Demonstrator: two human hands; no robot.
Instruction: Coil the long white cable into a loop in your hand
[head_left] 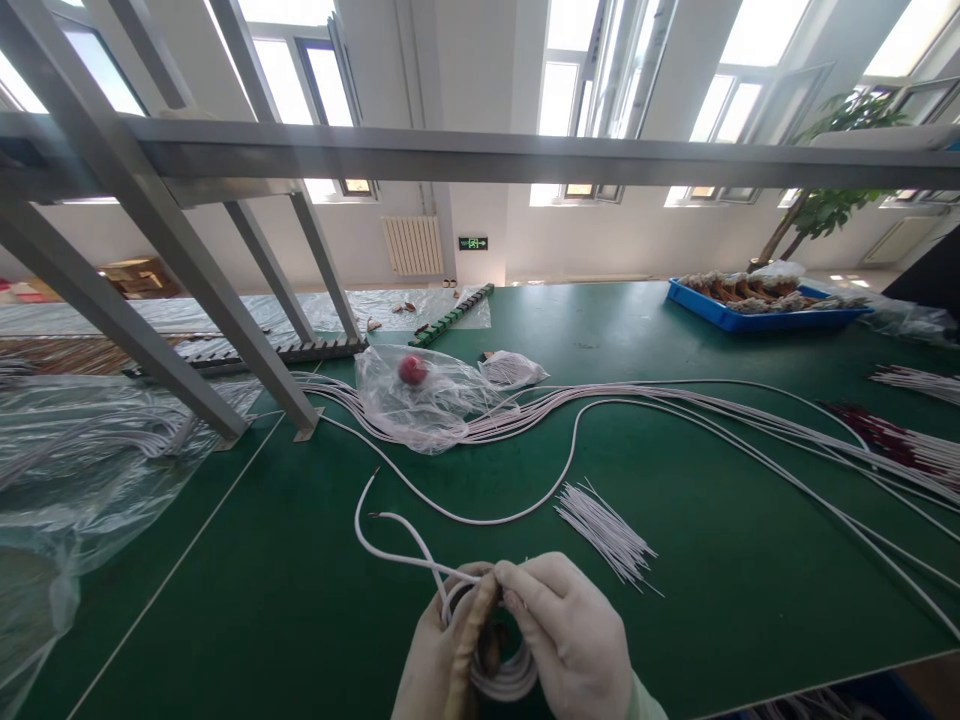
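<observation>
My left hand (433, 655), in a pale glove with a tan, worn-looking finger, is closed around a coil of white cable (507, 682). Two loose ends of this cable (390, 553) stick out up and to the left, with bare tips. On the coil's upper right, my right hand (574, 632), also in a pale glove, has its thumb and forefinger pinched together against the coil. What lies between those fingertips is hidden. A bundle of thin white strips (604, 532) lies on the green table (300, 600), just beyond my right hand.
Long white cables (555, 400) run across the table. Behind them lies a clear plastic bag (420, 415) with a red round thing (412, 369). A blue tray (765, 318) stands at the back right. Grey metal frame posts (217, 280) rise at left, beside plastic sheeting (97, 500).
</observation>
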